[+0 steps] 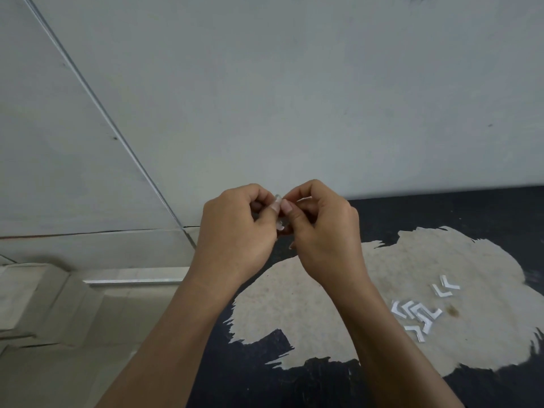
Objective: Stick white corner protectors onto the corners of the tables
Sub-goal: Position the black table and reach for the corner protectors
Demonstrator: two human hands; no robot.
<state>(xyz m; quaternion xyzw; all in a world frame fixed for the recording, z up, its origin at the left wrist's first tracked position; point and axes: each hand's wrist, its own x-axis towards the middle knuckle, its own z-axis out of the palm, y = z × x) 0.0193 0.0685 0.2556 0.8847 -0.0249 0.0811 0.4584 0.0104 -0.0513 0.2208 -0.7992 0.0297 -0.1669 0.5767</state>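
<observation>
**Corner protector (279,214) pinched two-handed**

Clamped between thumb and curled fingers of left hand (235,228) and right hand (321,228), fingertips meeting on it. Held in the air over the far edge of the black table (441,213), in front of the grey wall (294,98). Spare protectors (418,315) lying loose on the worn pale patch (309,304), well right of the hands.

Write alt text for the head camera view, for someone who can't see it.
Two bare hands, left hand and right hand, pinch a small white corner protector between their fingertips above a worn black table. More white L-shaped protectors lie loose on its pale scuffed patch to the right, with a grey wall behind.
</observation>
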